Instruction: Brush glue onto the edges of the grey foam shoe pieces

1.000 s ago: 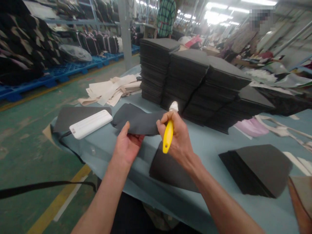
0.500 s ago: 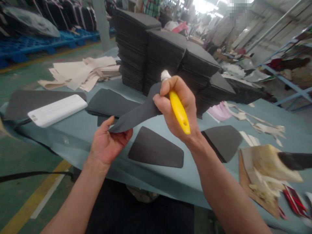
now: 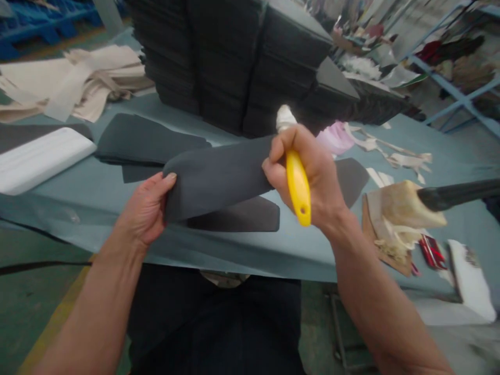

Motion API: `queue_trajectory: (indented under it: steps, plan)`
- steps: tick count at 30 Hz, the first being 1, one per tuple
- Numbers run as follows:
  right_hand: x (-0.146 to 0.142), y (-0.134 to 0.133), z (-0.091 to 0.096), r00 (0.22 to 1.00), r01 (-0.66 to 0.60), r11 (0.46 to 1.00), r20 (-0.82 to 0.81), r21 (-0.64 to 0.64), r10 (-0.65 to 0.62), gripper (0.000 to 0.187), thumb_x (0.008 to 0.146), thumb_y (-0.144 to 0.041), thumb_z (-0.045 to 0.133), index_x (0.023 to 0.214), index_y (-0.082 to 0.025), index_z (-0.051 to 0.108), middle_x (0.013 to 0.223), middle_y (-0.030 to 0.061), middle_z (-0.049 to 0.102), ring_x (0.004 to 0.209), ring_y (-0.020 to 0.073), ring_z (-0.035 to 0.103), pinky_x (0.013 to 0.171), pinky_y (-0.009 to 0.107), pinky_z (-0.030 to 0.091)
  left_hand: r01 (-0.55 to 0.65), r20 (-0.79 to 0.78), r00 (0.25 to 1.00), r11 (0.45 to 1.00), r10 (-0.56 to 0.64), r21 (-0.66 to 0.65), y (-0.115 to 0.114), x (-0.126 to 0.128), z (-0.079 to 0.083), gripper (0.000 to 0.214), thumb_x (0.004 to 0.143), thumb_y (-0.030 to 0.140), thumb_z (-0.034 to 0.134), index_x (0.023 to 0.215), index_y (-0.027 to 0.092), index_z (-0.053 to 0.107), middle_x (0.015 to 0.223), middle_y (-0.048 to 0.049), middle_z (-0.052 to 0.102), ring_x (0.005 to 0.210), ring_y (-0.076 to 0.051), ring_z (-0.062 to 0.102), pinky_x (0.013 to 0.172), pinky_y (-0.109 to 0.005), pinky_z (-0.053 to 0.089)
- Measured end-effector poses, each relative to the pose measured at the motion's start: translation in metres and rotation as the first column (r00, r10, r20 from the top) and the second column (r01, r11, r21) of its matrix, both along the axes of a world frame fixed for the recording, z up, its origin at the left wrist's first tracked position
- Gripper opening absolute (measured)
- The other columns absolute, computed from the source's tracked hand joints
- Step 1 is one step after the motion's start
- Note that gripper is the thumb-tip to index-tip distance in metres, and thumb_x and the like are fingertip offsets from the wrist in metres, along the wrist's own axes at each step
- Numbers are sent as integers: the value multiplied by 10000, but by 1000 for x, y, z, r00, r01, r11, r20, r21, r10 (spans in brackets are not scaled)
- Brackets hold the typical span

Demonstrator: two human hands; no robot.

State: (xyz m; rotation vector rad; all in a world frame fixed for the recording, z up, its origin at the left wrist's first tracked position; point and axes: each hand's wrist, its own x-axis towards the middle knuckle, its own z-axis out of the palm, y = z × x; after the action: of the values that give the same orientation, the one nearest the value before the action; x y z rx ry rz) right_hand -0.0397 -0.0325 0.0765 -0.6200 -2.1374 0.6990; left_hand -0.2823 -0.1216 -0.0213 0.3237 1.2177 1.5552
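Observation:
Between my two hands hangs a dark grey flat panel (image 3: 219, 179), raised over the table and gently curved. My left hand (image 3: 146, 208) pinches its left end, thumb on top. The right end is held by my right hand (image 3: 304, 169), thumb and finger closed on it. That same hand also grips a brush with a yellow handle (image 3: 298, 187); its whitish, covered-looking head (image 3: 285, 117) points away from me. Beneath the raised panel, another dark panel (image 3: 250, 216) lies on the table, partly covered. A stack of similar panels (image 3: 144, 138) lies behind my left hand.
Tall stacks of black panels (image 3: 222, 62) stand at the back of the blue-green table (image 3: 234, 255). Beige fabric pieces (image 3: 86, 78) and a white slab-like object (image 3: 47, 159) are left. A glue-crusted yellowish block with a dark handle (image 3: 406, 205) and a red object (image 3: 433, 251) lie right.
The held panel has gone from twisted and sagging to stretched out flatter between my hands. My left hand has moved to its left edge. The view has tilted down.

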Motion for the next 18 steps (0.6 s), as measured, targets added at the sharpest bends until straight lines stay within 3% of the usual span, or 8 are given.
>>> queue_trajectory:
  steps: [4, 8, 14, 18]
  plan:
    - [48, -15, -53, 973, 161, 983, 180, -85, -144, 159, 857, -104, 579, 914, -244, 527, 747, -74, 580, 550, 74, 485, 555, 245, 385, 82, -356, 930, 996, -90, -37, 0, 9, -10, 444, 671, 449, 933, 966, 172, 750, 772, -17, 791, 653, -158, 658, 642, -267, 587]
    - [76, -34, -95, 932, 297, 949, 247, -101, -265, 106, 884, -161, 598, 915, -241, 535, 765, -58, 621, 586, 91, 525, 595, 256, 397, 190, -659, 717, 973, -228, -131, 2, 16, -12, 386, 729, 518, 833, 907, 190, 738, 705, 14, 724, 621, -148, 600, 598, -267, 476]
    - [86, -45, -119, 887, 428, 902, 218, -58, -407, 76, 887, -196, 615, 883, -241, 554, 703, -69, 602, 547, 91, 470, 599, 265, 369, 192, -907, 308, 953, -286, -236, 5, 18, -5, 305, 821, 509, 713, 748, 216, 675, 598, 57, 564, 591, -122, 471, 617, -293, 321]
    - [87, -45, -129, 874, 457, 887, 221, -67, -434, 82, 903, -251, 637, 872, -239, 562, 650, -84, 538, 526, 93, 421, 589, 266, 343, 162, -931, 201, 948, -305, -275, 5, 19, -5, 311, 828, 510, 710, 751, 211, 671, 617, 63, 556, 601, -116, 466, 635, -288, 309]
